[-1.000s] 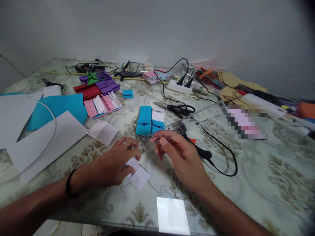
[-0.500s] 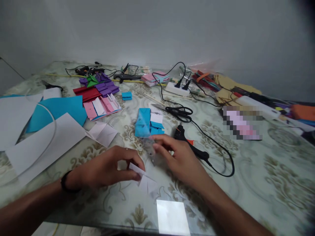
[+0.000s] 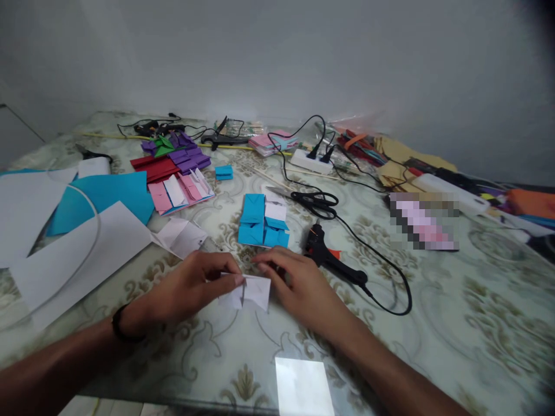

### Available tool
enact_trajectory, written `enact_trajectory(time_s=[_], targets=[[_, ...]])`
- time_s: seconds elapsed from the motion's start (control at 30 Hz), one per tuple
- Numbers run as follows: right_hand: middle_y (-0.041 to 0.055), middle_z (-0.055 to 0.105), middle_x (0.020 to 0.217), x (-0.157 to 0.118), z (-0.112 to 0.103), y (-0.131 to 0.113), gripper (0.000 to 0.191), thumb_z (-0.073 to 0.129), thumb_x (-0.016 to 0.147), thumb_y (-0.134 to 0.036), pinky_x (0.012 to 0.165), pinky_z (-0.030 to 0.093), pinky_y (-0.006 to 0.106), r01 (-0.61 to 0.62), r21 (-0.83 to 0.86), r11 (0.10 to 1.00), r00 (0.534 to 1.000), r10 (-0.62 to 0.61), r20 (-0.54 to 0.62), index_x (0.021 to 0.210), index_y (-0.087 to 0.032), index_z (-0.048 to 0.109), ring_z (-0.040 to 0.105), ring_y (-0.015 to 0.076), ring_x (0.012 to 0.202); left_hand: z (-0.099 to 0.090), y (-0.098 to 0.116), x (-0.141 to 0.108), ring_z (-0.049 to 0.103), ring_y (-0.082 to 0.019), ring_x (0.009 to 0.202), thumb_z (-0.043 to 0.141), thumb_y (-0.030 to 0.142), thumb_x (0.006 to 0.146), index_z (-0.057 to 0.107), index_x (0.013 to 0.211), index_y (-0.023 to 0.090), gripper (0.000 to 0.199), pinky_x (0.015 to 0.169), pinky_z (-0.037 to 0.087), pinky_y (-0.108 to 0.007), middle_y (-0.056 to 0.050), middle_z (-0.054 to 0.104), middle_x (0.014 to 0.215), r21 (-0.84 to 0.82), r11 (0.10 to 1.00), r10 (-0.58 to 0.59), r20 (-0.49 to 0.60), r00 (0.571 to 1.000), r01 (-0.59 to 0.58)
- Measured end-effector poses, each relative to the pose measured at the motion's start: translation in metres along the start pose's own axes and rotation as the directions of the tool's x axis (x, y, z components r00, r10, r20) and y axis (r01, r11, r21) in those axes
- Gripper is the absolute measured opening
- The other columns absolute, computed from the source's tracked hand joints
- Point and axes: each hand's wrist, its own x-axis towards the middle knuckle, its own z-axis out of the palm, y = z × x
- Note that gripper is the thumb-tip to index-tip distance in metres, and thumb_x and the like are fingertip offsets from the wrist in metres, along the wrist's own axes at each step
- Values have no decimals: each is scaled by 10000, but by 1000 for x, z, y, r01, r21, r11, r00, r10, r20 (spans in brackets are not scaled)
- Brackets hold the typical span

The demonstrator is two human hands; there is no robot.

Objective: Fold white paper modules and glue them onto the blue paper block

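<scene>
My left hand [image 3: 186, 292] pinches a small folded white paper [image 3: 256, 293] between thumb and fingers, just above the table's front middle. Beside the paper's upper right corner is my right hand [image 3: 301, 283], its fingers bent and a little apart, with nothing visible in them. Beyond both hands lies a panel of folded blue and white paper pieces [image 3: 252, 209]. A black glue gun [image 3: 332, 257] rests to the right of my right hand. Black-handled scissors [image 3: 315, 202] lie behind it. Left of the panel is a creased white paper [image 3: 180, 236].
White sheets [image 3: 87, 254] and a blue sheet [image 3: 104, 196] spread at left. Folded pink-white [image 3: 180, 190], red [image 3: 156, 167] and purple [image 3: 188, 157] pieces lie behind. A power strip [image 3: 311, 162] with black cords stands at the back. A glass-like cover [image 3: 243, 346] overlies the patterned table.
My right hand has moved left, closer to the white paper. The paper has risen slightly and turned its face toward me. A translucent blur over the blue panel is gone.
</scene>
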Motion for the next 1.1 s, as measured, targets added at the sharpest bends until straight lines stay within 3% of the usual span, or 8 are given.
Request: enact_trajectory(time_s=[0.1, 0.23, 0.37, 0.47, 0.63, 0.8, 0.97, 1.1], targets=[[61, 784, 1015, -1, -7, -7, 255, 505, 1056, -293, 766, 537, 298, -56, 78, 995, 998, 59, -29, 1090, -211, 744, 719, 196, 906, -2, -4, 2, 520, -128, 708, 628, 382, 979, 688, 803, 176, 277, 640, 387, -249, 28, 610, 732, -46, 999, -33, -107, 994, 29], [28, 751, 918, -5, -8, -14, 260, 640, 982, -360, 716, 531, 275, -102, 225, 969, 994, 94, 47, 1180, -211, 717, 689, 177, 820, -2, -6, 2, 513, -130, 701, 643, 368, 948, 669, 763, 173, 269, 638, 381, -252, 26, 598, 715, -83, 996, -41, -185, 982, 26], [-9, 675, 741, -5, -4, -19, 155, 647, 968, -336, 635, 470, 259, -145, 224, 964, 988, 130, 83, 965, -205, 730, 610, 150, 684, 1, -2, 0, 471, -120, 678, 622, 381, 967, 642, 788, 173, 276, 615, 366, -242, 39, 542, 705, -69, 997, -30, -105, 994, 23], [-23, 601, 658, -5, -3, -21, 271, 614, 986, -336, 563, 400, 242, -170, 211, 963, 985, 156, 79, 750, -205, 641, 534, 134, 623, 3, 2, -2, 484, -124, 699, 568, 380, 999, 632, 856, 174, 258, 623, 386, -242, 32, 549, 762, -13, 1000, -18, -4, 1000, 18], [-39, 530, 608, -5, 1, -22, 347, 607, 983, -332, 520, 365, 227, -159, 232, 960, 985, 139, 98, 666, -209, 539, 473, 116, 568, 7, 0, 0, 527, -142, 730, 549, 389, 1011, 640, 847, 165, 292, 637, 400, -254, 16, 585, 774, 145, 989, -31, 34, 999, 26], [3, 691, 722, -6, -16, -25, 274, 551, 1019, -274, 640, 465, 260, -5, 60, 998, 1000, 4, 7, 777, -207, 659, 631, 152, 675, 9, -4, 1, 605, -132, 649, 514, 401, 1029, 605, 815, 176, 324, 562, 400, -228, 21, 611, 718, 80, 993, -85, -11, 996, 85], [34, 734, 787, -9, -67, -22, 286, 487, 1071, -361, 642, 513, 296, -71, -149, 986, 962, 29, -270, 972, -230, 721, 673, 177, 657, 5, -9, 4, 703, -170, 608, 499, 436, 1033, 537, 775, 191, 358, 565, 472, -248, 3, 706, 665, -65, 989, -134, -38, 990, 131], [120, 748, 1029, -13, -97, 16, 259, 617, 965, -408, 787, 569, 407, -155, -501, 852, 979, 63, -196, 1097, -214, 727, 737, 277, 861, 1, -11, 7, 561, -135, 569, 512, 419, 1015, 465, 648, 196, 431, 533, 371, -249, 25, 610, 572, 65, 997, -37, -190, 981, 50]])
